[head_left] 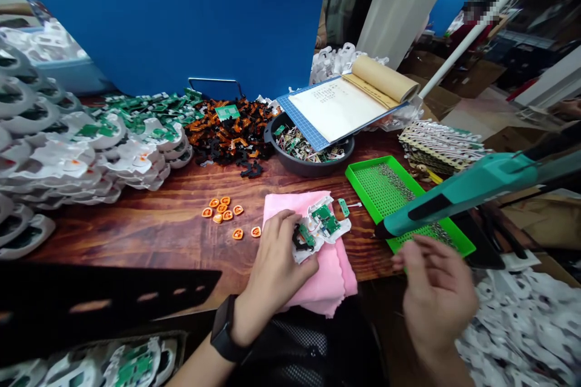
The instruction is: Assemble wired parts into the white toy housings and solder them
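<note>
While left hand (pixel 276 254) fingers grip white shell (pixel 320 227), right hand (pixel 436 287) loosely curled, empty, near green tray (pixel 363 176)

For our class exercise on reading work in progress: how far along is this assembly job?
Done: stacked white shells fitted with green boards lie at the left. In hand: the left hand steadies one white shell on the pink cloth; the right hand is beneath a teal screwdriver. Left: loose green boards, orange buttons and screws in the green tray.

Orange buttons (pixel 224 211), black bowl (pixel 290 163) under open notebook (pixel 338 107), stacked white shells (pixel 68 151).
</note>
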Demonstrator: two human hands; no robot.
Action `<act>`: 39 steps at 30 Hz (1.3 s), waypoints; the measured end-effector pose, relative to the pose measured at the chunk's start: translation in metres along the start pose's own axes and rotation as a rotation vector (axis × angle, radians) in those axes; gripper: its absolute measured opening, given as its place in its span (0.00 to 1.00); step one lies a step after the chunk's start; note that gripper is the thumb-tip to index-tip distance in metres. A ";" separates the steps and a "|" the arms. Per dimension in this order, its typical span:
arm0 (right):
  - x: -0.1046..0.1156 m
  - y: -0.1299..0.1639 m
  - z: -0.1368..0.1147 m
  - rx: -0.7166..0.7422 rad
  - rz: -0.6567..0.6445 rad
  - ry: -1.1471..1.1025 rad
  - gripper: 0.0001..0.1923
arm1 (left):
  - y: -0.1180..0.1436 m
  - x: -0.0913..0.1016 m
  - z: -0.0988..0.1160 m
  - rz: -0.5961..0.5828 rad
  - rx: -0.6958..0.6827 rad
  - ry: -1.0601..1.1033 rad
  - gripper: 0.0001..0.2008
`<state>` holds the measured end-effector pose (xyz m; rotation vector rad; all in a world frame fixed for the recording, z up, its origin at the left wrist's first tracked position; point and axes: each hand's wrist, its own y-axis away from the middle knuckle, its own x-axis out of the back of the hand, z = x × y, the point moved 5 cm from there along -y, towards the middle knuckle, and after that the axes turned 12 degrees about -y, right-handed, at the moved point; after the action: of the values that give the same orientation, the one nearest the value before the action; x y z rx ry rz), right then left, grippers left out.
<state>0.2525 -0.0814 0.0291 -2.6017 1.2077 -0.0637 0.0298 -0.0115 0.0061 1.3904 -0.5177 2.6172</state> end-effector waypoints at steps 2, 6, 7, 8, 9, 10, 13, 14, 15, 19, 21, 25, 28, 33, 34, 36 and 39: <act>0.008 -0.017 -0.012 0.212 0.081 -0.129 0.23 | 0.002 0.003 0.001 0.036 -0.058 -0.016 0.24; -0.015 -0.054 -0.008 0.120 -0.314 -0.326 0.29 | 0.005 0.001 0.004 0.006 -0.171 -0.077 0.15; -0.023 -0.059 -0.004 0.060 -0.413 -0.331 0.28 | 0.005 0.000 0.004 -0.004 -0.192 -0.087 0.13; -0.029 -0.062 -0.002 0.019 -0.476 -0.322 0.27 | 0.005 -0.001 0.004 -0.010 -0.205 -0.094 0.13; -0.033 -0.064 -0.002 0.010 -0.494 -0.307 0.24 | 0.005 -0.002 0.003 -0.009 -0.210 -0.097 0.13; -0.035 -0.067 -0.005 0.036 -0.473 -0.289 0.21 | 0.005 -0.003 0.002 -0.008 -0.210 -0.097 0.13; -0.035 -0.076 -0.027 0.243 -0.282 -0.278 0.13 | 0.004 -0.005 -0.002 -0.007 -0.198 -0.094 0.14; -0.033 -0.081 -0.037 0.322 -0.207 -0.310 0.11 | 0.004 -0.005 -0.004 -0.007 -0.194 -0.095 0.13; -0.032 -0.088 -0.047 0.388 -0.138 -0.352 0.11 | 0.004 -0.006 -0.005 -0.008 -0.192 -0.099 0.13; -0.029 -0.128 -0.064 0.484 0.037 -0.497 0.18 | 0.004 -0.002 -0.005 0.036 -0.238 -0.115 0.12; -0.032 -0.148 -0.058 0.460 0.082 -0.496 0.23 | 0.005 0.002 -0.002 0.068 -0.288 -0.101 0.12; -0.042 -0.172 -0.031 0.399 0.082 -0.451 0.23 | 0.009 0.004 0.005 0.034 -0.438 -0.099 0.14; -0.048 -0.180 -0.017 0.414 0.104 -0.426 0.21 | 0.008 0.001 0.007 0.023 -0.475 -0.136 0.13; -0.062 -0.195 -0.006 0.423 0.113 -0.426 0.20 | 0.007 -0.001 0.006 0.016 -0.481 -0.160 0.14; -0.065 -0.198 -0.004 0.420 0.098 -0.428 0.20 | 0.007 -0.001 0.005 0.017 -0.482 -0.163 0.14; -0.070 -0.201 0.000 0.412 0.063 -0.426 0.20 | 0.007 -0.001 0.005 0.020 -0.483 -0.167 0.14; -0.073 -0.202 0.006 0.394 0.025 -0.416 0.21 | 0.007 -0.002 0.004 0.018 -0.490 -0.168 0.13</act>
<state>0.3561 0.1000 0.0816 -2.1211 0.9631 0.2129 0.0323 -0.0196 0.0047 1.4342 -1.1056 2.1778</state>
